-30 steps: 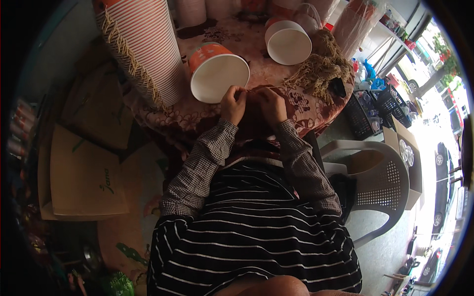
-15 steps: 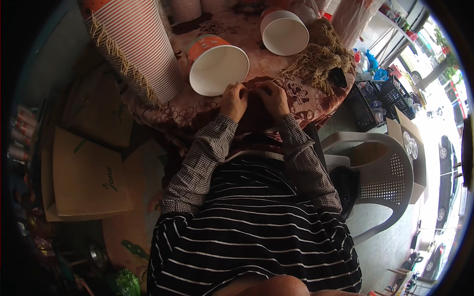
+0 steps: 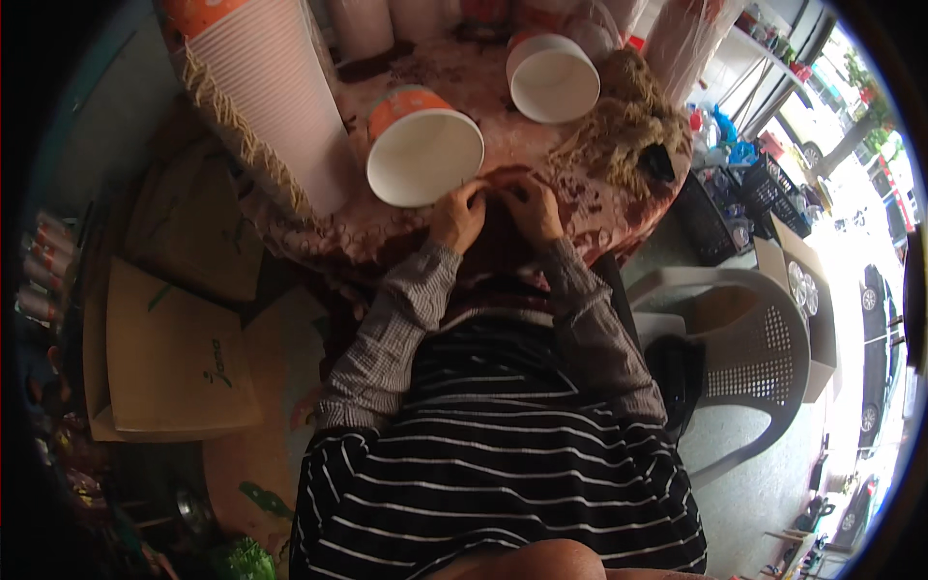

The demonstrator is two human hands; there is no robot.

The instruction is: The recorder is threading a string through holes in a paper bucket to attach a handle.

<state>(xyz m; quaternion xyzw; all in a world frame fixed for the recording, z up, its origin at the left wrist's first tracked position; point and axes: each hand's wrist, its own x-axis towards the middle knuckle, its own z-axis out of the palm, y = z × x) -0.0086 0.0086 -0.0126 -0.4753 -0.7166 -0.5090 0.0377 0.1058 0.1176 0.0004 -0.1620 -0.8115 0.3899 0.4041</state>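
Observation:
Close together at the table's near edge, my left hand (image 3: 458, 217) and my right hand (image 3: 535, 207) are both closed in a pinch, fingertips almost meeting. Whatever they hold is too small and dark to make out. Just beyond my left hand, an orange and white paper tub (image 3: 425, 159) lies tilted, its open mouth toward me. A second paper tub (image 3: 554, 85) lies farther back to the right, also with its mouth facing me. Beside it, right of my right hand, is a tangled heap of tan twine strands (image 3: 623, 135).
A tall leaning stack of nested paper tubs (image 3: 275, 92), with short twine pieces along its side, stands at the table's left. More wrapped stacks (image 3: 360, 24) are behind. A cardboard box (image 3: 179, 358) sits lower left; a plastic chair (image 3: 754, 358) and black crates (image 3: 710, 213) are right.
The tubs and table appear slightly lower in the picture, as the view has shifted. Both hands stay pinched close together, with the fingertips slightly shifted.

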